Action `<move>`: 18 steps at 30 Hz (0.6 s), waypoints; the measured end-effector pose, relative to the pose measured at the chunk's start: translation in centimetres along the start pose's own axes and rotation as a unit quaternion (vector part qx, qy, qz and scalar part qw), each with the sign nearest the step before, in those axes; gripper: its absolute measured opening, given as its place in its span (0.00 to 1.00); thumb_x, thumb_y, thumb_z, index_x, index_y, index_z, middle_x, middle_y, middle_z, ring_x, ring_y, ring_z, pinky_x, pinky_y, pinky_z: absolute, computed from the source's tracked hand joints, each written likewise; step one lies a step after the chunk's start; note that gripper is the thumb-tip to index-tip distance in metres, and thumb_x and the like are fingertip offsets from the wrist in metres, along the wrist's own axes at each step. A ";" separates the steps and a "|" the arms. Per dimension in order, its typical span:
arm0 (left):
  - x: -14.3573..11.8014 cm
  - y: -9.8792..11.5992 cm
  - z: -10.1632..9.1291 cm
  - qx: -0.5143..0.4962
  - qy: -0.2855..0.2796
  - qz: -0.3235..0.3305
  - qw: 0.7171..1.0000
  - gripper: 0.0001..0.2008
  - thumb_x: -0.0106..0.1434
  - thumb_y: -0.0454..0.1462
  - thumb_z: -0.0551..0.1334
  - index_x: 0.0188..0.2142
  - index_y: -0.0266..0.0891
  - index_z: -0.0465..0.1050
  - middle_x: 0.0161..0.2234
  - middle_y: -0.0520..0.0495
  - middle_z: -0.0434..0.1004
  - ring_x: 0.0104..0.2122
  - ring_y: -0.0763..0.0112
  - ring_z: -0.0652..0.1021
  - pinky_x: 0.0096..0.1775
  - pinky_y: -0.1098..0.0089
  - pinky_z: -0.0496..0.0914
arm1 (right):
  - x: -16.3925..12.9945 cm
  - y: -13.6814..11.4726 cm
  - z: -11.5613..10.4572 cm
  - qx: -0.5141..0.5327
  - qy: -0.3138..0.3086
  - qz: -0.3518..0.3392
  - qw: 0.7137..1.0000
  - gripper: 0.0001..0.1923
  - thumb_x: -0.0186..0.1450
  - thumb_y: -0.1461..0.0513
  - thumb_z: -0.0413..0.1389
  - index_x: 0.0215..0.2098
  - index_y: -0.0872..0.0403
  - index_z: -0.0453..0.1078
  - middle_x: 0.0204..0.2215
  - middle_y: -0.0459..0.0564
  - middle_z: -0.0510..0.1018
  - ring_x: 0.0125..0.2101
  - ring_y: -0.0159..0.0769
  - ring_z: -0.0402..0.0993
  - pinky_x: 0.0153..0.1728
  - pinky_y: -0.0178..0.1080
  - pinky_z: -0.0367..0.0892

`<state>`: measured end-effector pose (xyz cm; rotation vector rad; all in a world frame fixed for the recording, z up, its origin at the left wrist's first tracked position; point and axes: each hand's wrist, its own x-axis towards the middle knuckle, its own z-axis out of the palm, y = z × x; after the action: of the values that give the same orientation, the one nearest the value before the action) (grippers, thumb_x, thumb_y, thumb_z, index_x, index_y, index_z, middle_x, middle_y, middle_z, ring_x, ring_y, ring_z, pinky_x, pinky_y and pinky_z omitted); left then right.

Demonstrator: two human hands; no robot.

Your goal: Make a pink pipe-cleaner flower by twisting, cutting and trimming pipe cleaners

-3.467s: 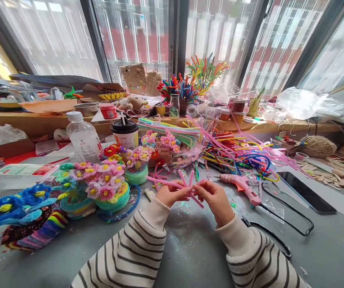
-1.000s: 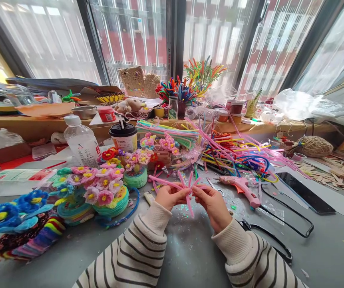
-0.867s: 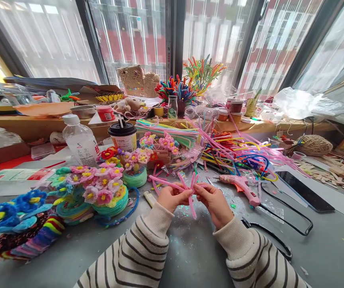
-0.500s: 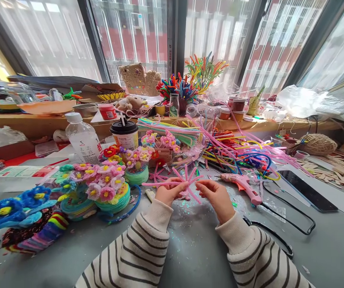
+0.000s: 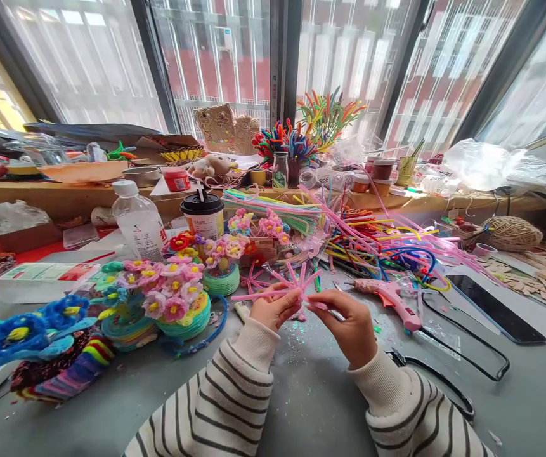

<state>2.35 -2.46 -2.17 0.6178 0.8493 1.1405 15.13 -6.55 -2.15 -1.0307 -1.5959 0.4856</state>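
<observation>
Pink pipe cleaners, joined in a star of several spokes, are held up over the grey table. My left hand pinches the star near its centre, and one long spoke sticks out to the left. Close beside it, my right hand has thumb and fingertips closed on the star's lower right side; its fingers hide part of that spoke. Behind my left hand lies a second pink spoked piece. To the right rests a pink glue gun with a black cord.
Pipe-cleaner flower pots stand on the left, near a water bottle and a lidded cup. Loose pipe cleaners are heaped behind my hands. A phone lies at right. Glitter is scattered on the table.
My right hand has moved in toward my left, its fingertips now lower on the star's right side. The view has shifted slightly.
</observation>
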 end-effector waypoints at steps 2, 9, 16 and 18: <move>0.0 0.1 0.0 -0.004 -0.002 -0.010 1.000 0.13 0.42 0.27 0.62 0.27 0.34 0.60 0.18 0.52 0.70 0.18 0.78 0.73 0.21 0.80 0.69 | 0.1 0.1 0.1 0.051 0.003 0.030 0.998 0.05 0.52 0.65 0.53 0.28 0.52 0.69 0.25 0.46 0.71 0.27 0.31 0.67 0.27 0.33 0.64; -0.4 0.2 0.5 -0.019 0.002 -0.043 0.999 0.12 0.45 0.26 0.60 0.30 0.34 0.59 0.19 0.50 0.71 0.19 0.76 0.74 0.22 0.80 0.70 | 0.4 0.4 0.4 0.211 -0.004 0.119 0.970 0.04 0.51 0.64 0.53 0.25 0.52 0.70 0.27 0.46 0.72 0.28 0.31 0.66 0.26 0.32 0.62; -0.6 0.2 0.6 0.001 -0.005 -0.045 0.999 0.12 0.44 0.27 0.60 0.28 0.35 0.59 0.19 0.49 0.72 0.20 0.75 0.74 0.23 0.79 0.69 | 0.5 0.8 0.8 0.283 0.013 0.194 0.939 0.05 0.50 0.63 0.55 0.27 0.53 0.67 0.20 0.43 0.72 0.22 0.28 0.64 0.21 0.30 0.58; -0.6 0.2 0.6 0.005 -0.006 -0.044 0.999 0.12 0.44 0.27 0.61 0.27 0.35 0.58 0.19 0.49 0.72 0.19 0.75 0.74 0.22 0.79 0.69 | 0.6 0.9 0.9 0.306 0.010 0.208 0.929 0.07 0.50 0.63 0.55 0.29 0.53 0.65 0.18 0.42 0.70 0.21 0.26 0.64 0.21 0.29 0.57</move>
<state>2.67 -2.99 -1.56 0.5889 0.8642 1.0522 14.65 -5.43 -2.77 -0.8709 -1.0799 1.1753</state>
